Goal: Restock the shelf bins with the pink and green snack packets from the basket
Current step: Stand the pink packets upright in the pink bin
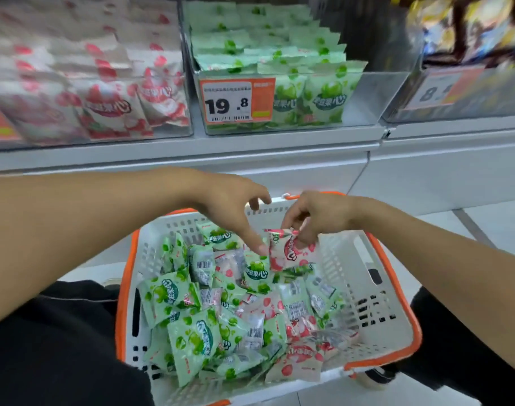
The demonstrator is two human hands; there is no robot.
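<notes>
Right fingers [301, 227]: curling round the top edge of a pink packet [288, 250] and pinching it, lifting it just above the pile.
Right hand [318, 215]: hanging over the far end of the basket, wrist bending down.
Left fingers: the forefinger [255, 240] is stretching straight down, its tip touching the left edge of the pink packet; the others are loosely relaxed, gripping nothing.
Left hand [227, 200]: reaching in beside the right hand, the two nearly meeting.
Pink packet: small pillow pouch, white with red-pink fruit print and a round logo, crimped ends, tilting upright.
Loose packets [209, 317]: lying jumbled in the basket, mostly green with green fruit print, some pink ones mixed in, several showing clear backs with barcodes.
Basket [376, 291]: white perforated plastic with an orange rim, sitting between the person's knees.
Pink bin [168, 130]: clear, on the shelf at left, holding pink packets.
Green bin [364, 95]: clear, beside it, holding green packets standing in rows.
Price tag [235, 102]: orange and white, reading 19.8, sticking to the green bin's front.
</notes>
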